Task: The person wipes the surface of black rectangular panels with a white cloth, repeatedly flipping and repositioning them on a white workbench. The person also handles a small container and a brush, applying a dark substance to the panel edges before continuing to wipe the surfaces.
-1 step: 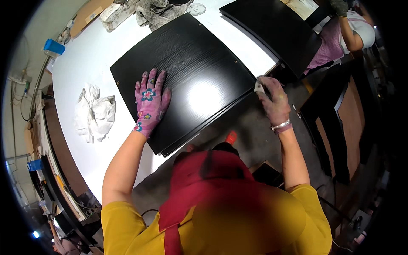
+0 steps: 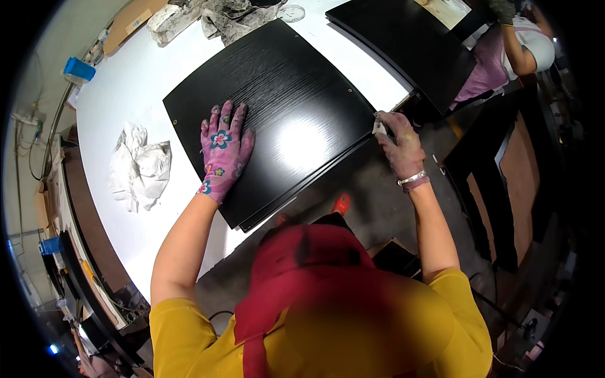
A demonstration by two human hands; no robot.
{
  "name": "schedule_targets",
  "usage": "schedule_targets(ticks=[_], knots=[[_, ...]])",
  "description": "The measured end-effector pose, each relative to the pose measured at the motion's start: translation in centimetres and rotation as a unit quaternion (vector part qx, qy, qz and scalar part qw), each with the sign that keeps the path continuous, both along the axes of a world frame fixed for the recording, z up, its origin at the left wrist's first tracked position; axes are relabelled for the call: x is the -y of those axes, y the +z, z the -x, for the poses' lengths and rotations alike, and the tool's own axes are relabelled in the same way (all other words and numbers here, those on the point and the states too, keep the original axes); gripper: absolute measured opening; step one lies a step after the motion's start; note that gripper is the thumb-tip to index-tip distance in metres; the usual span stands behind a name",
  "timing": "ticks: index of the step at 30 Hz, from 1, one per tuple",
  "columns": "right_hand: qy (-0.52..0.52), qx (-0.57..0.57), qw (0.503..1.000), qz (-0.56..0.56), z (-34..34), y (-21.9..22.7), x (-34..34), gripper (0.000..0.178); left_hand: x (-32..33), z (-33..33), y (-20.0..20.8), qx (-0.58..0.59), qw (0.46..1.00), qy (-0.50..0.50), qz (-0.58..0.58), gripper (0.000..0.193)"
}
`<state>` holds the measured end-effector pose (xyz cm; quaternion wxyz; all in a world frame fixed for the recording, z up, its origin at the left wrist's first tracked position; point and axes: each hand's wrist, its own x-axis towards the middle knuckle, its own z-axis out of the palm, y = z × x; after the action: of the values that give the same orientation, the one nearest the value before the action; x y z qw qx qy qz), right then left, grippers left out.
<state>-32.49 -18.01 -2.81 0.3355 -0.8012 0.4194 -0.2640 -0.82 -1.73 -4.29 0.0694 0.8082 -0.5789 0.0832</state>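
Note:
A black wood-grain panel (image 2: 271,75) lies on the white table, with at least one more black panel beneath it at the near edge. My left hand (image 2: 225,151), in a pink flowered glove, rests flat on its left part with fingers stretched out. At the panel's right corner is my right hand (image 2: 403,148), in a stained pink glove. Its thumb and fingers pinch a small white piece (image 2: 379,128), perhaps folded cloth or paper, against or very near the panel edge. Small round holes dot the panel near its edges.
Left of the panel lies a crumpled white cloth (image 2: 142,167). Grey stained rags (image 2: 233,22) and a clear round lid (image 2: 291,12) sit at the far edge. More black panels (image 2: 403,50) are stacked at far right, beside another person (image 2: 488,69). A blue container (image 2: 80,68) stands far left.
My right hand has shifted slightly left, bringing the small white piece up to the panel's right corner. My left hand has stayed in place.

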Motion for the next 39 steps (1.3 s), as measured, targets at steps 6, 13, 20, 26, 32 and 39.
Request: schedule_targets(ticks=[6, 13, 20, 26, 32, 39], knots=[[-0.047, -0.028, 0.996, 0.074, 1.1, 0.0, 0.5, 0.042, -0.7, -2.7, 1.0, -0.068, 0.994, -0.063, -0.051, 0.051], [-0.056, 0.041, 0.995, 0.068, -1.6, -0.8, -2.9, 0.037, -1.1, -4.6, 0.8, -0.006, 0.991, -0.114, -0.067, 0.053], [0.022, 0.03, 0.997, 0.067, -5.4, -1.3, -11.5, 0.037, -1.2, -4.4, 0.7, -0.021, 0.992, -0.118, -0.046, 0.052], [0.19, -0.035, 0.981, 0.032, -10.2, -0.5, -19.9, 0.042, -1.6, -4.5, 0.5, -0.043, 0.99, -0.132, -0.007, 0.051], [0.392, 0.106, 0.914, 0.012, -13.7, -2.0, -25.3, 0.032, -1.3, -4.8, -0.4, -0.04, 0.989, -0.139, 0.015, 0.051], [0.244, 0.14, 0.903, -0.324, -11.7, 4.2, -12.5, 0.043, -2.1, -0.7, -2.6, -0.013, 0.99, -0.06, 0.124, 0.051]])
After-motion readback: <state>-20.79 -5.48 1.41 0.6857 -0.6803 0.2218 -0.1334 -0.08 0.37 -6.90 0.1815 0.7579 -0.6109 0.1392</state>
